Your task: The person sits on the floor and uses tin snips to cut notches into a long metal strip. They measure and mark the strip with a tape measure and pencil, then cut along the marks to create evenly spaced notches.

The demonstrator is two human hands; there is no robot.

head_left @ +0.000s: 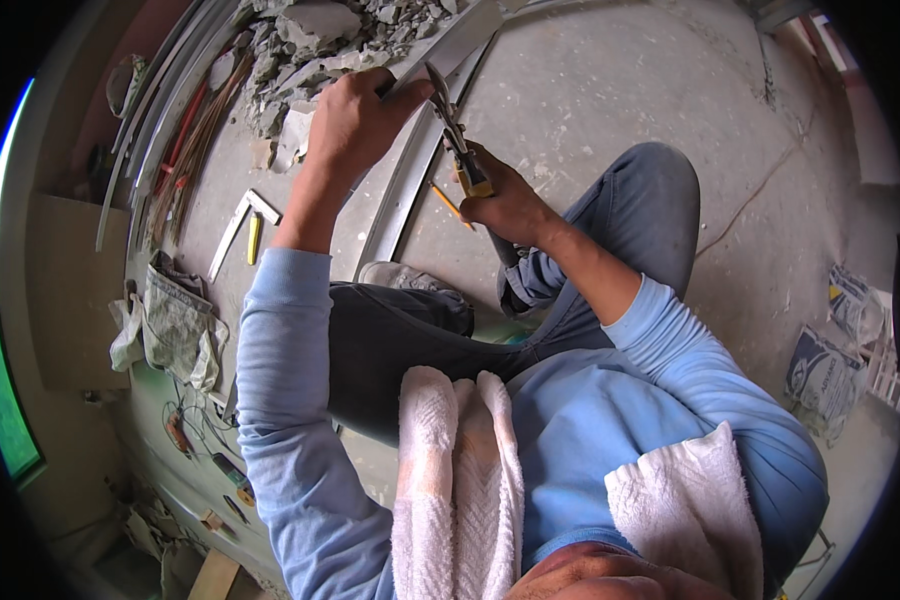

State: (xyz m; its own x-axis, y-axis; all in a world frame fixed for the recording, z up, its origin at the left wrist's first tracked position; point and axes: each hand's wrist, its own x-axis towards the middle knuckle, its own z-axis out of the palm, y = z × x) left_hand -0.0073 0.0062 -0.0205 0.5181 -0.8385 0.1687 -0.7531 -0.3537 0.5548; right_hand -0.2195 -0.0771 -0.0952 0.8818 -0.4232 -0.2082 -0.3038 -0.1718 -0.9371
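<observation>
My left hand (355, 120) is closed on a long grey metal channel (462, 38), its thumb pointing at the near edge. The channel slants up and away to the far side. My right hand (508, 196) grips tin snips (454, 135) with yellow on the handles. Their blades point away from me and meet the channel's edge beside my left thumb; whether they bite into the metal I cannot tell. Below lies another length of metal channel (388, 226) on the floor, passing by my shoe. A yellow pencil (452, 206) rests under my right hand.
Broken rubble (315, 25) is heaped at the far left, near long rods and strips (175, 130). A white square (232, 228) and a yellow utility knife (255, 238) lie left of my forearm. Farther back are a crumpled sack (178, 315) and corded power tools (232, 475). Bags (825, 375) lie right.
</observation>
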